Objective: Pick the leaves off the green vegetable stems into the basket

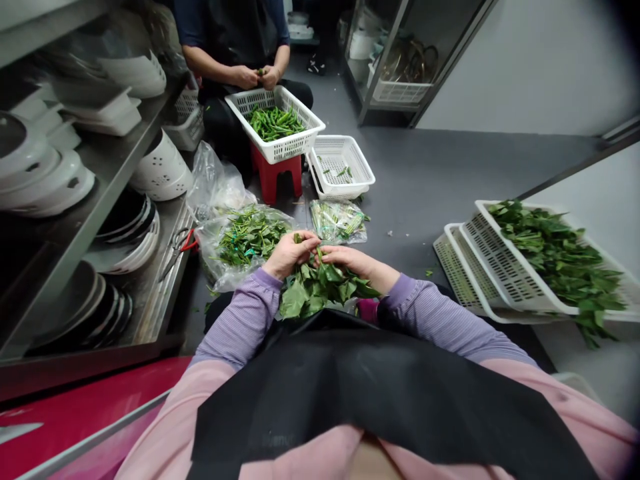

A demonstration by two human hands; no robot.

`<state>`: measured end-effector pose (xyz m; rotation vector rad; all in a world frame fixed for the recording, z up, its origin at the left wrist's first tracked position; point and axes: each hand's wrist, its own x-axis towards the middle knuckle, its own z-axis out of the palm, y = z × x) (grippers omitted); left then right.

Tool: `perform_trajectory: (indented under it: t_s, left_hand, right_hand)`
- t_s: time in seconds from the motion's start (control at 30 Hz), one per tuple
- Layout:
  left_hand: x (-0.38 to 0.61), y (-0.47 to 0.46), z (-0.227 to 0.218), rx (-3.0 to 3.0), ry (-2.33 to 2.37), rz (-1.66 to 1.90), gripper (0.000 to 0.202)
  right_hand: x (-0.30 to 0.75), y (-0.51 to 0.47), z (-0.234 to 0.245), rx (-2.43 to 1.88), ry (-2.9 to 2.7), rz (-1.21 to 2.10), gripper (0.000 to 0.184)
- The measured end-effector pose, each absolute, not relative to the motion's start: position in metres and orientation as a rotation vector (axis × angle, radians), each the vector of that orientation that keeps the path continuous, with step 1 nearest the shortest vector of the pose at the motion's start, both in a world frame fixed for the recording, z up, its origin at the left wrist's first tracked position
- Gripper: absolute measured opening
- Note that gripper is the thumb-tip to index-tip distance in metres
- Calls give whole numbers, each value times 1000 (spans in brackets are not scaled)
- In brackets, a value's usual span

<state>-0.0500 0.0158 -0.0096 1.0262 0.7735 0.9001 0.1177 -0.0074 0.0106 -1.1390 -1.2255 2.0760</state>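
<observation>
My left hand (291, 254) and my right hand (353, 260) meet close together in front of my lap, both closed. Between their fingertips are stems of leafy greens (320, 290), with broad leaves spreading below the hands over my black apron's edge. Short pieces of stem poke up at the left fingertips. Just beyond my left hand lies an open clear plastic bag of trimmed stems and leaves (253, 235). A second clear bag with pale green stems (339, 220) lies on the floor beyond my right hand.
Opposite, a person's hands (257, 77) work over a white basket of green chillies (275, 125) on a red stool (277, 175). Another white basket (345, 167) sits beside it. Stacked baskets hold more greens (560, 257) at right. Red-handled scissors (180, 250) lie on the left shelf.
</observation>
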Motion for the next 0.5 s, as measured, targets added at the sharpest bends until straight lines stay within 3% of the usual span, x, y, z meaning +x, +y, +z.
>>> perform_trajectory:
  t_s: [0.2,0.5]
  left_hand:
    - [-51,14,-9,1095,838,957,33]
    - [-48,-3,-7,1878,1100,1094,16]
  right_hand:
    - [124,-11,6,-1146,-1210,2103,18]
    - [102,1,-20,-1481,-1045,1550,11]
